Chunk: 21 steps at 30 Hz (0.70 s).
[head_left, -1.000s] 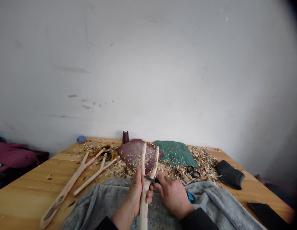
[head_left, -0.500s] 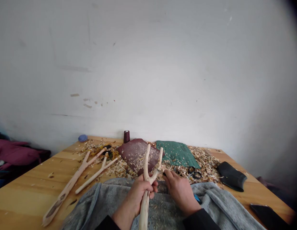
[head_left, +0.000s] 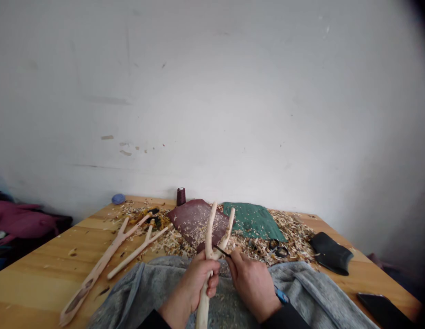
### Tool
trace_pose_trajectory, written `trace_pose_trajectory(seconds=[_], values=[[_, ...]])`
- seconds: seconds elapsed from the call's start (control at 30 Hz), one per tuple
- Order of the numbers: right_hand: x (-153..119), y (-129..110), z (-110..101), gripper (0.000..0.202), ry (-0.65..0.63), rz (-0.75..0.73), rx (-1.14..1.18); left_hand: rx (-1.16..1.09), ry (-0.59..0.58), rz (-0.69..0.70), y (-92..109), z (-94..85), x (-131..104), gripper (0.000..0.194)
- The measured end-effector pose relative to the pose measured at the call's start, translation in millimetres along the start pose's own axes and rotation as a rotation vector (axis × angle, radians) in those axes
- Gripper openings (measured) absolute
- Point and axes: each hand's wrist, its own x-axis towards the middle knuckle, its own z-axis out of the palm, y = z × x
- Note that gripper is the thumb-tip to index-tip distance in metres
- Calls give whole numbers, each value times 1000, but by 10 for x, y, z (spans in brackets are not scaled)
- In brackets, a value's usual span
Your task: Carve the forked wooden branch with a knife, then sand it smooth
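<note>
My left hand [head_left: 201, 276] is closed around a peeled forked stick [head_left: 209, 237], just below its fork, with both prongs pointing up and away. My right hand [head_left: 253, 281] grips a knife; its thin dark blade [head_left: 222, 251] lies against the base of the right prong. A blue piece [head_left: 282, 295], which looks like the handle's end, shows behind this hand near the wrist. Most of the handle is hidden in the fist. Under both hands spreads a grey cloth [head_left: 233, 301] dusted with small shavings.
Left on the wooden table [head_left: 34, 278] lie a long forked stick [head_left: 99, 267] and a smaller one [head_left: 140, 249]. Behind are maroon leather [head_left: 191, 221], green leather [head_left: 255, 219], a thread spool [head_left: 181, 196] and wood shavings [head_left: 298, 233]. Scissors [head_left: 279, 248], black material [head_left: 330, 252] and a phone-like slab [head_left: 384, 308] sit right.
My right hand has shifted slightly left and down, bringing the blade nearer the fork's crotch. The forked stick has tilted a little to the right in my left hand.
</note>
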Motion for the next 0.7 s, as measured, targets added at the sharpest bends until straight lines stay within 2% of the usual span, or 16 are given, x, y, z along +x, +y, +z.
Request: trace_pose_trajectory(seconds=[0.17, 0.33, 0.57, 0.7], values=[[29, 110, -27, 25, -47, 132, -16, 66, -7, -3, -29, 3, 14, 35], [-4, -49, -23, 21, -108, 76, 20, 142, 66, 44, -71, -10, 39, 35], [34, 96, -50, 26, -93, 184, -10, 163, 44, 21, -123, 27, 66, 48], [-2, -12, -36, 21, -94, 140, 0, 137, 67, 32, -124, 38, 57, 43]])
